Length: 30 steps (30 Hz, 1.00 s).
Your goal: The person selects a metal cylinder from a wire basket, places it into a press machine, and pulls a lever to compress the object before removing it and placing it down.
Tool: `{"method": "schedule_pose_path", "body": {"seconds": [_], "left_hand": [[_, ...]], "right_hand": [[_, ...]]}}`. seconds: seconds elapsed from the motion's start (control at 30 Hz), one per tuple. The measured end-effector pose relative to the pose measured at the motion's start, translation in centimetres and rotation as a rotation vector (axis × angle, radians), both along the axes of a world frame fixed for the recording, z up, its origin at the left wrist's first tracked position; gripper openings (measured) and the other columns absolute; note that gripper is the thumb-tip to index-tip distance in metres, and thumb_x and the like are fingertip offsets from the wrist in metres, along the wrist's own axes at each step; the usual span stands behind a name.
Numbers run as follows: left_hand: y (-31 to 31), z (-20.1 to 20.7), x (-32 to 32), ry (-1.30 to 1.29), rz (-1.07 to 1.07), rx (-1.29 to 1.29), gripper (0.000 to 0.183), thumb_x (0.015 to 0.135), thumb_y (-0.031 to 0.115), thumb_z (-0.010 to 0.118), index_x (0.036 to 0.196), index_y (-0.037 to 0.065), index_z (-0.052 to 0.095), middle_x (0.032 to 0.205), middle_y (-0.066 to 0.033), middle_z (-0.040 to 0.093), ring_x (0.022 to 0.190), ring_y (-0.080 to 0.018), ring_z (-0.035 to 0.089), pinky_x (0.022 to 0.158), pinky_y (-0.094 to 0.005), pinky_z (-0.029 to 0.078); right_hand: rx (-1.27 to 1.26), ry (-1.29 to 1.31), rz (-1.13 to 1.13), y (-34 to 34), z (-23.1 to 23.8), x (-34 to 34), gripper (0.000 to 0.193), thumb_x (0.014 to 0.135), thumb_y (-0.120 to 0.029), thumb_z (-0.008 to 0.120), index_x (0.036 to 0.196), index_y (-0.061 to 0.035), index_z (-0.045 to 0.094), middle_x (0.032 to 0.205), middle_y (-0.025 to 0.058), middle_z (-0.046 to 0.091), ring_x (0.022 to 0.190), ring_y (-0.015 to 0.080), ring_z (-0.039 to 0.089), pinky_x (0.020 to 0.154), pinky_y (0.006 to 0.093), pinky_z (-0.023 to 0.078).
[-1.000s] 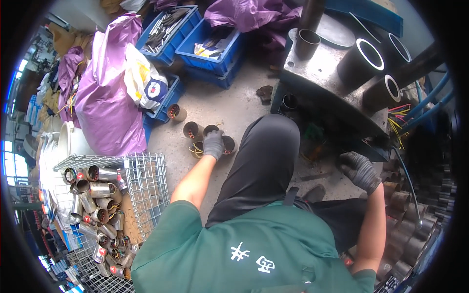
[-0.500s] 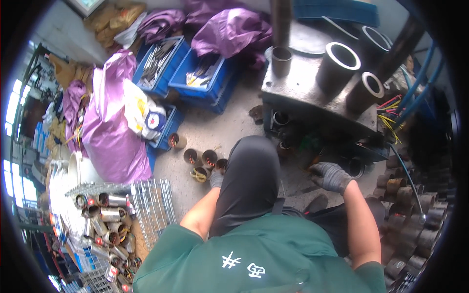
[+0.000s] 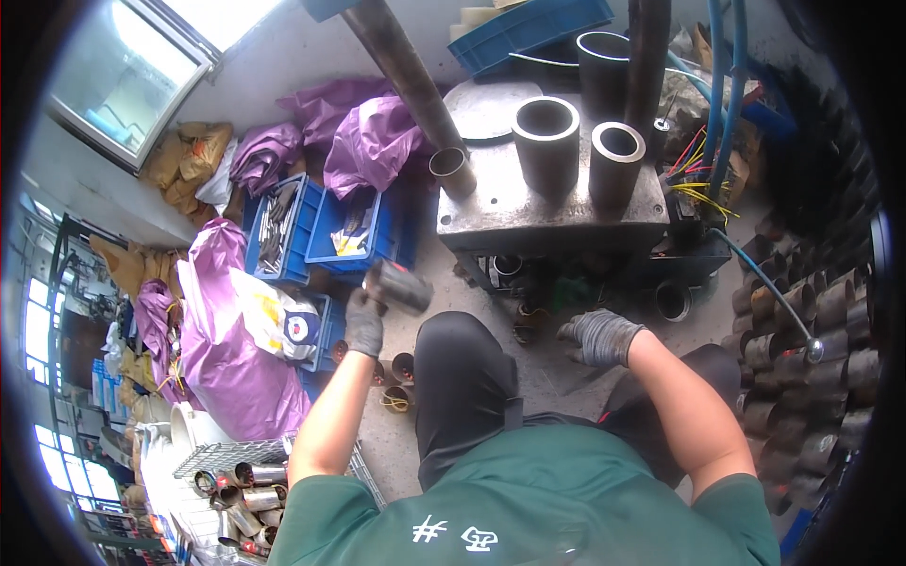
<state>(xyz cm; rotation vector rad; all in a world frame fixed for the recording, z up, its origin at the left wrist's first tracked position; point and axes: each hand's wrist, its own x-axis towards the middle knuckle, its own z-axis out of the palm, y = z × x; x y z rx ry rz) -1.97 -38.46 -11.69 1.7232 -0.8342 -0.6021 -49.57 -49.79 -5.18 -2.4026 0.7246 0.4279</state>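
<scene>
My left hand (image 3: 363,325), in a grey glove, grips one end of a dark metal cylinder (image 3: 400,287). The cylinder is raised above the floor and tilted, slightly blurred. Below that hand stand several short metal cylinders (image 3: 403,367) with reddish windings inside, one showing yellow cord (image 3: 395,401) at its mouth. My right hand (image 3: 598,338), gloved too, hovers before the lower part of the steel machine table (image 3: 472,222). Its fingers point left, loosely bent and apart, with nothing visible in them. A dark piece with yellow strands (image 3: 531,321) sits left of its fingertips.
Thick tubes (image 3: 545,151) stand on the machine table. At left are blue crates (image 3: 321,236), purple sacks (image 3: 226,340) and a wire basket (image 3: 236,457) with several cylinders. Stacked cylinders (image 3: 821,368) fill the right side, where a hose with a metal end (image 3: 813,351) hangs.
My left hand has risen from the floor cylinders, lifting one up and away to the left. My right hand has shifted slightly left. The view has tilted up toward the window.
</scene>
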Motion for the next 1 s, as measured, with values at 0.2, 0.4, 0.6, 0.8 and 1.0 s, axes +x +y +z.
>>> {"method": "schedule_pose_path", "body": {"seconds": [0.2,0.4,0.6,0.8,1.0], "left_hand": [[-8.3,14.0,-0.7,0.745,-0.242,-0.416,0.062,0.103,0.047,0.062,0.145,0.002,0.052,0.140,-0.0174,0.059,0.127,-0.0346,0.060,0.107,-0.0499,0.052],[-15.7,22.0,-7.3,0.870,-0.361,-0.400,0.054,0.105,0.045,0.060,0.144,0.007,0.056,0.138,-0.0155,0.061,0.133,-0.0336,0.055,0.114,-0.0499,0.046],[-22.9,25.5,-11.4,0.776,-0.698,-0.369,0.037,0.104,0.025,0.061,0.132,0.002,0.062,0.135,-0.0150,0.065,0.124,-0.0310,0.063,0.111,-0.0458,0.049],[-28.8,26.9,-15.6,-0.011,-0.563,-0.313,0.029,0.104,0.026,0.063,0.118,0.001,0.065,0.106,-0.0092,0.070,0.098,-0.0248,0.070,0.081,-0.0368,0.060],[-29.9,28.9,-22.1,0.028,-0.459,-0.171,0.033,0.105,0.031,0.066,0.114,0.000,0.065,0.098,-0.0067,0.068,0.082,-0.0193,0.068,0.069,-0.0324,0.057]], "right_hand": [[0.000,-0.065,0.004,0.2,1.5,0.7,0.044,0.091,-0.030,0.067,0.130,-0.0092,0.070,0.112,0.0201,0.074,0.108,0.0399,0.070,0.095,0.0490,0.055],[0.014,-0.106,-0.015,-0.4,1.1,0.8,0.047,0.091,-0.032,0.064,0.132,-0.0096,0.069,0.108,0.0213,0.075,0.103,0.0410,0.071,0.092,0.0501,0.056],[0.091,-0.089,-0.141,-0.5,2.5,1.0,0.069,0.097,-0.056,0.060,0.150,-0.0116,0.057,0.139,0.0221,0.065,0.128,0.0370,0.063,0.109,0.0456,0.050],[0.088,-0.010,-0.099,-1.1,3.1,0.8,0.084,0.096,-0.077,0.044,0.136,-0.0067,0.069,0.143,0.0175,0.065,0.133,0.0341,0.061,0.112,0.0449,0.046],[0.057,0.015,-0.020,-1.3,2.2,1.0,0.076,0.096,-0.071,0.050,0.120,-0.0035,0.077,0.126,0.0166,0.074,0.123,0.0343,0.066,0.104,0.0459,0.051]]}}
